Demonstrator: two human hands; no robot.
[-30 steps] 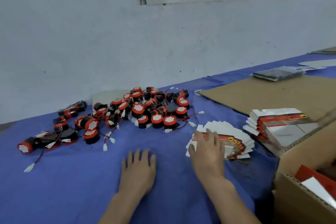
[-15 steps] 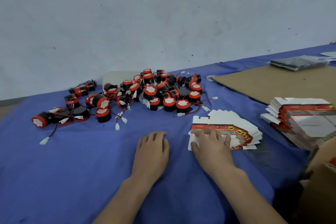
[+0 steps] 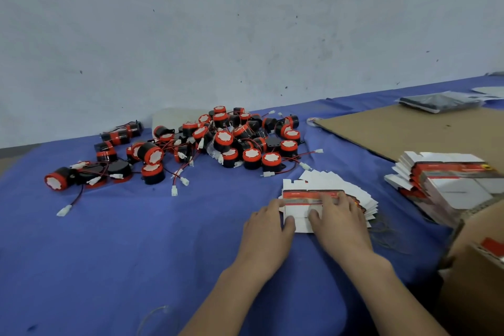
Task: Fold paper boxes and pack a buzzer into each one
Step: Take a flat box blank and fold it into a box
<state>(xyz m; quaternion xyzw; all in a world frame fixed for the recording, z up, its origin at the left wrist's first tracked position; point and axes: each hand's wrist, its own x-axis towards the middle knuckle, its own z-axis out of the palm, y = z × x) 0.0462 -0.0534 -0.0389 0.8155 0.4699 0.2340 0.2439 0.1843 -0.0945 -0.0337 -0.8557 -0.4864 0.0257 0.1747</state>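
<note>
A fanned stack of flat red-and-white paper boxes (image 3: 334,184) lies on the blue tablecloth (image 3: 131,243). My right hand (image 3: 339,222) rests flat on top of the stack, fingers straight. At the stack's left edge sits my left hand (image 3: 268,229), thumb laid on the near-left corner of the top box and fingertips against its side. A heap of black-and-red buzzers (image 3: 231,142) with red wires and white plugs lies behind the stack, and a few more buzzers (image 3: 109,161) trail off to the left.
A taller bundle of flat boxes (image 3: 450,180) stands at the right, next to a brown carton (image 3: 480,267) at the near right edge. A cardboard sheet (image 3: 395,128) and a dark packet (image 3: 439,101) lie at the back right. The wall (image 3: 245,49) runs close behind.
My left hand left the bare cloth and moved right to the stack's left edge. My right hand stayed on the stack, sliding slightly toward me.
</note>
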